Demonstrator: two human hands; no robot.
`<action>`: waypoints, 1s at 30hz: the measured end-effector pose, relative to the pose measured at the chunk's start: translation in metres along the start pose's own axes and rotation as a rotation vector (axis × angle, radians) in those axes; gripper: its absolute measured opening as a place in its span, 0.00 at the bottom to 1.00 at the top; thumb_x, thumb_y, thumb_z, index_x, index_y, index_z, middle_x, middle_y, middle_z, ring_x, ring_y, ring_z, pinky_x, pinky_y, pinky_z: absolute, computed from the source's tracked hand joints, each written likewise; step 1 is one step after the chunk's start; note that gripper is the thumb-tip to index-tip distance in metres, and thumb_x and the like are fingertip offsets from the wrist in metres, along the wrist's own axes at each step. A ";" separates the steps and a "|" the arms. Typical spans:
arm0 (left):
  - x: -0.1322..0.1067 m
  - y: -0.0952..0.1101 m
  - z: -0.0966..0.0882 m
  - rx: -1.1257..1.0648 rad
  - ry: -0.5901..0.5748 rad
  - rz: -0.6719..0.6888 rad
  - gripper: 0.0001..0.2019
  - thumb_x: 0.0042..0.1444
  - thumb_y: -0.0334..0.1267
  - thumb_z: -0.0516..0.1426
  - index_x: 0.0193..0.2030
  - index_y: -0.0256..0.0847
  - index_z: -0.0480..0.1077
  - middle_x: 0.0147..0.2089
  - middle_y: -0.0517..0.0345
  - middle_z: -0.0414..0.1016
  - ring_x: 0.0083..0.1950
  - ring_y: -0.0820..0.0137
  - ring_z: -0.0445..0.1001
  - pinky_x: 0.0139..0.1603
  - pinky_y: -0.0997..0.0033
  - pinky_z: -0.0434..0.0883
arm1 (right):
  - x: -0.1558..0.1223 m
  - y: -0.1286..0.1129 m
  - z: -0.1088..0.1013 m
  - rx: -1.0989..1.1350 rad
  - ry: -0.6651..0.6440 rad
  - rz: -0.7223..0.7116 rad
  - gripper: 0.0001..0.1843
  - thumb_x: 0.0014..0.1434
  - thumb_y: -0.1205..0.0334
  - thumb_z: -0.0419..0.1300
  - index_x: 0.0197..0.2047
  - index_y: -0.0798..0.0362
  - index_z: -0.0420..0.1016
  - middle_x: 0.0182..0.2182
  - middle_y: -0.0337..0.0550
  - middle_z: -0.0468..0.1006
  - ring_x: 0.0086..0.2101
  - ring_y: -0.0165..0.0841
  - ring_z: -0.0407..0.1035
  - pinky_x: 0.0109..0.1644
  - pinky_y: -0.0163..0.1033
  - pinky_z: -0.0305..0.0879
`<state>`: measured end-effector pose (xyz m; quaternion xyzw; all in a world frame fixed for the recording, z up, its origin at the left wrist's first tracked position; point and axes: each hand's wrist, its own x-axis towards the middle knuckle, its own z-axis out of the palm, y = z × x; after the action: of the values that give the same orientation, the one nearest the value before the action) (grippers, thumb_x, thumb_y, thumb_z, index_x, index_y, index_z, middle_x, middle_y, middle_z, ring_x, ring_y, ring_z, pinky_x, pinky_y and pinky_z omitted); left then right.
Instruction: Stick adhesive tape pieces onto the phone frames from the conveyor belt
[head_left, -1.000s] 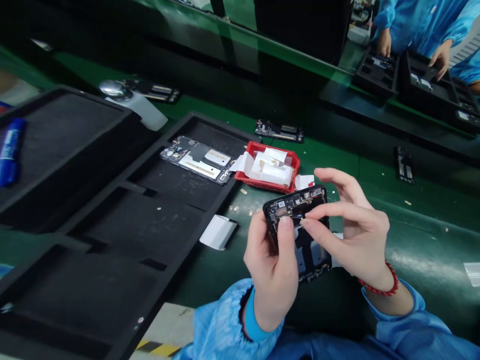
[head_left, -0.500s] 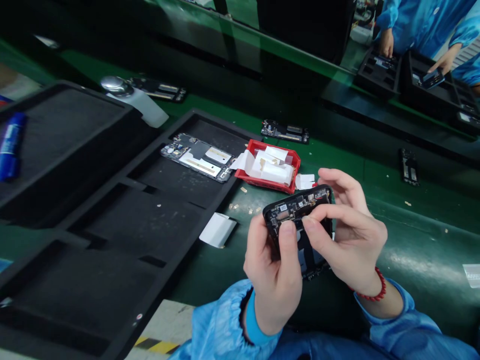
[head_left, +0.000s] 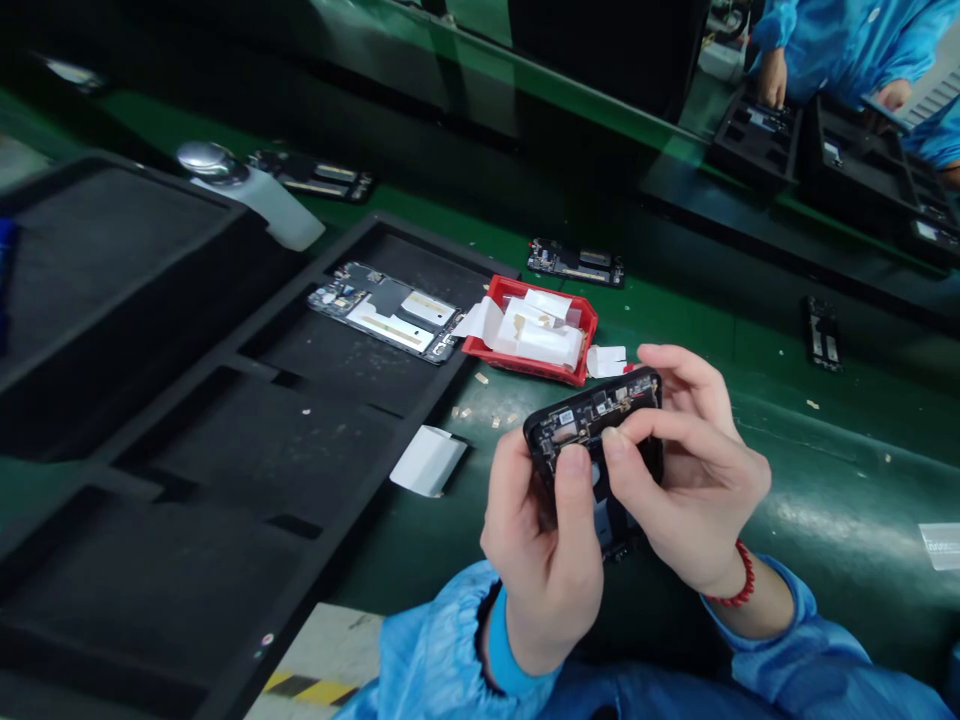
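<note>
An opened phone with its circuit board exposed is held up, tilted, between my two hands. My left hand grips its left end, the thumb pressing on the inner side by the board. My right hand is at the other end; its thumb and index finger meet over the board's edge, and the other fingers reach behind. Whatever may lie between those two fingertips is too small to make out. Just beyond the phone stands a red bin filled with white paper liners.
Left is a black foam tray bearing another phone frame. A folded white sheet and tiny scraps lie beside it. A bottle with a metal cap stands behind. More phone frames lie farther back. A co-worker handles trays across the bench.
The view has shifted slightly, and both hands keep nearly the same hold on the phone. Across the bench, the co-worker's hand has lifted a phone out of its tray.
</note>
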<state>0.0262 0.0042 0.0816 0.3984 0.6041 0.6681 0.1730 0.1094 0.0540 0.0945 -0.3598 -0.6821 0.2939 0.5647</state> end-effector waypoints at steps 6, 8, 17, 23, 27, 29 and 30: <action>-0.001 -0.003 0.001 -0.045 -0.003 -0.021 0.05 0.69 0.37 0.56 0.44 0.41 0.72 0.36 0.65 0.79 0.35 0.78 0.79 0.36 0.84 0.72 | 0.001 0.000 -0.001 0.007 -0.006 0.006 0.08 0.56 0.74 0.66 0.33 0.50 0.79 0.52 0.48 0.76 0.51 0.42 0.75 0.54 0.53 0.75; 0.000 -0.003 0.002 -0.023 0.008 -0.012 0.03 0.67 0.35 0.58 0.43 0.41 0.72 0.35 0.66 0.79 0.34 0.79 0.78 0.37 0.86 0.72 | 0.001 -0.001 0.000 0.012 0.002 0.013 0.09 0.56 0.74 0.66 0.33 0.50 0.79 0.52 0.48 0.76 0.51 0.41 0.75 0.54 0.53 0.75; 0.005 -0.001 0.005 0.071 0.039 0.026 0.03 0.66 0.33 0.58 0.39 0.40 0.70 0.31 0.70 0.77 0.31 0.83 0.77 0.36 0.90 0.71 | -0.003 -0.003 -0.002 0.008 0.004 -0.008 0.09 0.57 0.75 0.66 0.36 0.51 0.81 0.55 0.50 0.77 0.50 0.43 0.77 0.55 0.55 0.76; 0.006 0.000 0.006 0.072 0.041 0.008 0.03 0.64 0.33 0.59 0.38 0.40 0.70 0.30 0.69 0.78 0.29 0.81 0.78 0.32 0.87 0.71 | -0.004 -0.002 -0.005 0.039 -0.013 -0.023 0.11 0.58 0.77 0.63 0.38 0.52 0.82 0.57 0.53 0.76 0.50 0.43 0.78 0.54 0.54 0.77; 0.007 0.000 0.006 0.076 0.040 0.015 0.03 0.63 0.33 0.60 0.37 0.40 0.70 0.30 0.68 0.79 0.28 0.80 0.78 0.31 0.85 0.71 | -0.004 -0.001 -0.005 0.034 -0.008 -0.025 0.11 0.59 0.76 0.63 0.38 0.52 0.82 0.57 0.52 0.77 0.49 0.42 0.78 0.52 0.54 0.77; 0.007 0.001 0.006 0.085 0.045 0.021 0.03 0.63 0.33 0.60 0.37 0.40 0.71 0.29 0.69 0.78 0.28 0.81 0.77 0.31 0.85 0.70 | -0.004 -0.001 -0.005 0.034 -0.009 -0.023 0.10 0.59 0.76 0.63 0.38 0.52 0.82 0.57 0.52 0.77 0.49 0.43 0.78 0.52 0.55 0.77; 0.007 0.001 0.006 0.089 0.048 0.020 0.03 0.63 0.33 0.60 0.37 0.40 0.71 0.29 0.69 0.78 0.28 0.81 0.77 0.31 0.86 0.70 | -0.004 -0.001 -0.005 0.035 -0.009 -0.022 0.10 0.59 0.76 0.63 0.38 0.52 0.82 0.57 0.52 0.77 0.48 0.43 0.78 0.52 0.55 0.77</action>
<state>0.0262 0.0133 0.0843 0.3957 0.6331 0.6517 0.1338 0.1146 0.0501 0.0935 -0.3408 -0.6833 0.3011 0.5712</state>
